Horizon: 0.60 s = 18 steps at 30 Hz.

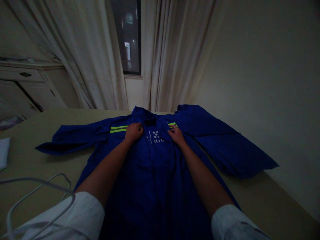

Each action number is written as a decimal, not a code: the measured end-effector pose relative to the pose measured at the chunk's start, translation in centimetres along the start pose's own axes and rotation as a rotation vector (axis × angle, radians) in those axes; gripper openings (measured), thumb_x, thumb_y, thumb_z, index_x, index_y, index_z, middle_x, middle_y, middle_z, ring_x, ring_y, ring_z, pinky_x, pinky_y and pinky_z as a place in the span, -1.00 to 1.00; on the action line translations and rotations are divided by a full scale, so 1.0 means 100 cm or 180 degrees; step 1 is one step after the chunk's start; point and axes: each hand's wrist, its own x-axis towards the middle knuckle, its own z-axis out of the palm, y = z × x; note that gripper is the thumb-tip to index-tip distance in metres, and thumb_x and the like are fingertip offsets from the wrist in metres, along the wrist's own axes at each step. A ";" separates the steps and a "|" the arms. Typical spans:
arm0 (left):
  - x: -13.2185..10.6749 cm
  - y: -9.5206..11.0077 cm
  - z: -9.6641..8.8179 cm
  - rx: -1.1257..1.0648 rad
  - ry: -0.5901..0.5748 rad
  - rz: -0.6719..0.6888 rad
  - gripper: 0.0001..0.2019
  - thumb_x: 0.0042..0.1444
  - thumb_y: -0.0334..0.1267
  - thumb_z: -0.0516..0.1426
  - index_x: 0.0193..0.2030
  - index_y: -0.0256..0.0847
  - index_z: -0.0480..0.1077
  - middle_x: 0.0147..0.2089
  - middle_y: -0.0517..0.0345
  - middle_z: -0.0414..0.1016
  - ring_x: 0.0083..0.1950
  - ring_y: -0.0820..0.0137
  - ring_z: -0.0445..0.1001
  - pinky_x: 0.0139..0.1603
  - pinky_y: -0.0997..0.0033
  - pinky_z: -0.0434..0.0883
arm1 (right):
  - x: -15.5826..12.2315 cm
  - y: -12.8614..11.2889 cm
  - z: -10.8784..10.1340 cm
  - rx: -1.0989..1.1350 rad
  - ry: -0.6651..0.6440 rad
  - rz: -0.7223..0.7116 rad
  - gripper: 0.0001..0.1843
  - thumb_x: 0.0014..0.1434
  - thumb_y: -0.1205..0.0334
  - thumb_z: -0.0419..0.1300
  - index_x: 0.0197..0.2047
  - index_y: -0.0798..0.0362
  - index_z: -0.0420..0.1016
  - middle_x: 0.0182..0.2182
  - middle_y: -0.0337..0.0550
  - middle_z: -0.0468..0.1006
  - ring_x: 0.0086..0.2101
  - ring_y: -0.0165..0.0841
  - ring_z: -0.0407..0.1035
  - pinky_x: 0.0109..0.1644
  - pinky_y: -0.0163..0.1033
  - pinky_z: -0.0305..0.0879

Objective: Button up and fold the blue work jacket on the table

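Observation:
A dark blue work jacket (135, 180) lies spread on the table, its collar (140, 113) at the far side and its sleeves out to both sides. Yellow-green stripes cross the chest, and white printing shows between the front edges. My left hand (134, 131) closes on the left front edge of the jacket by the stripes. On the other front edge, my right hand (175, 134) pinches the cloth near the right stripe. The left sleeve (80, 135) lies fairly flat; the right sleeve (215, 133) is wide and bent toward me.
The jacket rests on a greenish-tan table (60, 166). A pale cable (37, 181) loops at the lower left, near a white item (4, 153) at the edge. Beyond stand long curtains (172, 50), a dark window (128, 36), a cabinet (30, 83) and a wall (270, 83) at right.

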 end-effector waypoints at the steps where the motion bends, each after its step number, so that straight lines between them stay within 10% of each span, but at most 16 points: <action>1: 0.000 0.000 0.000 0.0009 0.0003 0.0007 -0.68 0.34 -0.16 0.04 0.05 -0.13 0.56 0.11 -0.02 0.65 0.13 0.11 0.58 0.13 0.17 0.44 | 0.000 0.000 0.000 0.0001 0.0006 0.0006 -0.64 0.16 0.14 0.23 0.03 0.01 0.54 -0.45 -0.31 0.52 -0.41 -0.32 0.45 -0.22 -0.22 0.36; 12: 0.000 0.000 0.002 -0.0042 -0.0027 0.0001 -0.65 0.34 -0.16 0.03 0.10 -0.15 0.55 0.14 -0.08 0.62 0.16 0.07 0.55 0.18 0.12 0.42 | -0.002 -0.002 -0.002 -0.0032 -0.0052 0.0048 -0.63 0.22 0.09 0.24 0.07 0.01 0.53 -0.40 -0.26 0.57 -0.37 -0.29 0.50 -0.18 -0.18 0.43; 18: -0.003 0.005 0.001 -0.0008 -0.0026 0.0055 -0.68 0.36 -0.21 0.01 0.06 -0.20 0.54 0.15 -0.13 0.61 0.21 0.07 0.53 0.31 0.07 0.33 | 0.004 -0.049 -0.003 -0.0710 -0.0344 -0.0812 -0.30 0.17 -0.02 0.42 0.34 -0.12 0.42 0.30 0.06 0.43 0.26 -0.05 0.34 0.31 0.11 0.28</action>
